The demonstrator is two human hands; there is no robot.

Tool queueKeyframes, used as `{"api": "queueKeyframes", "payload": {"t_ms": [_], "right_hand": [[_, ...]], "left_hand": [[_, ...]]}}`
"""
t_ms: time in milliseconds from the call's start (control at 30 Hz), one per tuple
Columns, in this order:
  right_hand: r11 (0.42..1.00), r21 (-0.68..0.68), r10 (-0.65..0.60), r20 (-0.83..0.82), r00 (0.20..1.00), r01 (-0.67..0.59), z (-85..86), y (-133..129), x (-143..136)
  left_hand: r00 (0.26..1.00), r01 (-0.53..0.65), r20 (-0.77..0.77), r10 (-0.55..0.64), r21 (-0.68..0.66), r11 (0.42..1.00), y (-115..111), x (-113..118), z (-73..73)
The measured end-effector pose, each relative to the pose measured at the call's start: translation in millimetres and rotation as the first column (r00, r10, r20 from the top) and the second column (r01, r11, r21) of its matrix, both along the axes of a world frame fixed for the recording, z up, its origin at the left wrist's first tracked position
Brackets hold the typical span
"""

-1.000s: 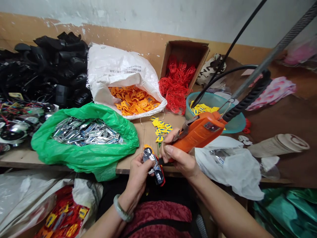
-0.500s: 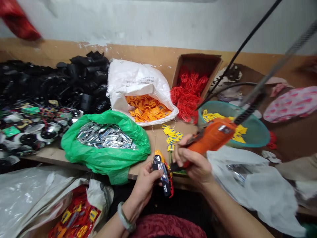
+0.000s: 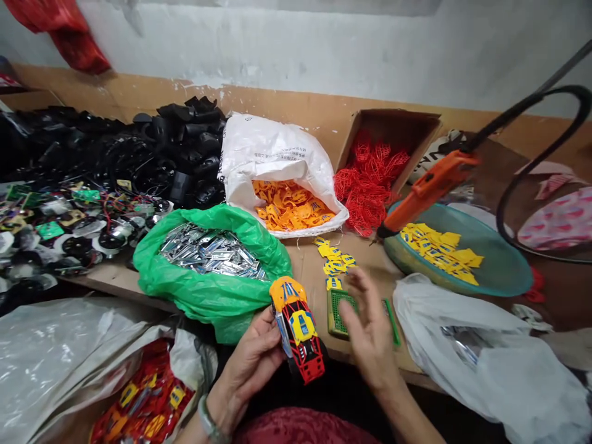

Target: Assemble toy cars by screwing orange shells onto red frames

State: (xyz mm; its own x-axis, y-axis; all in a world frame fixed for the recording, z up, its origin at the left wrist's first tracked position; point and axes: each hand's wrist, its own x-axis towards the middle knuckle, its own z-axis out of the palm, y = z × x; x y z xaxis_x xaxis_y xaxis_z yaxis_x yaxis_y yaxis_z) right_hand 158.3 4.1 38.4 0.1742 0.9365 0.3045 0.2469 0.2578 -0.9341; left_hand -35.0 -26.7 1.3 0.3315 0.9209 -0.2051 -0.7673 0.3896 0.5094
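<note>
My left hand (image 3: 259,351) grips a toy car body (image 3: 300,330) by its left side, over the table's front edge. The car has an orange hood, a yellow and blue roof piece and a red rear frame, and its top faces me. To its right, my right hand (image 3: 370,330) is empty with fingers apart, above a green perforated tray (image 3: 338,314) that it partly hides. An orange electric screwdriver (image 3: 430,185) hangs tilted from its cable beside the teal basin (image 3: 509,280). Small yellow and blue pieces (image 3: 337,265) lie behind the tray.
A green bag (image 3: 213,308) holds silvery strips; a white sack (image 3: 277,145) holds orange parts. Red frames (image 3: 370,179) spill from a cardboard box (image 3: 416,123). Black parts (image 3: 185,142) and wired parts (image 3: 69,234) cover the left. A white plastic bag (image 3: 499,382) lies right.
My right hand has let go of the screwdriver, which now hangs farther up and right. The car has been turned from its side, so its top shows.
</note>
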Motion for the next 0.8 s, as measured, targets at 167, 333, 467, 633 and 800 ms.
{"api": "queueKeyframes", "payload": {"t_ms": [167,333,467,633,800], "right_hand": [[0.809,-0.315,0.393,-0.338,0.855,-0.496,-8.2,-14.9,-34.8],[0.751,-0.283,0.581,-0.148,0.800,-0.597,-3.9,-3.9,-51.7],[0.824,-0.184,0.566,0.219,0.794,-0.536,1.5,33.0,-73.2],[0.885,-0.177,0.444,0.596,0.669,-0.430,-1.3,95.9,-123.2],[0.906,-0.253,0.412,0.714,0.566,-0.340,-14.4,122.4,-163.7]], "left_hand": [[0.998,-0.049,-0.044,0.047,-0.041,0.998,-5.6,1.0,7.8],[0.963,-0.204,-0.201,0.183,-0.093,0.974,-21.5,-10.6,5.4],[0.922,-0.290,-0.308,0.234,-0.152,0.945,-36.1,-29.0,3.4],[0.928,-0.324,-0.274,0.253,-0.256,0.911,-47.9,-42.9,3.8],[0.927,-0.353,-0.225,0.299,-0.258,0.899,-48.9,-45.4,-2.0]]}}
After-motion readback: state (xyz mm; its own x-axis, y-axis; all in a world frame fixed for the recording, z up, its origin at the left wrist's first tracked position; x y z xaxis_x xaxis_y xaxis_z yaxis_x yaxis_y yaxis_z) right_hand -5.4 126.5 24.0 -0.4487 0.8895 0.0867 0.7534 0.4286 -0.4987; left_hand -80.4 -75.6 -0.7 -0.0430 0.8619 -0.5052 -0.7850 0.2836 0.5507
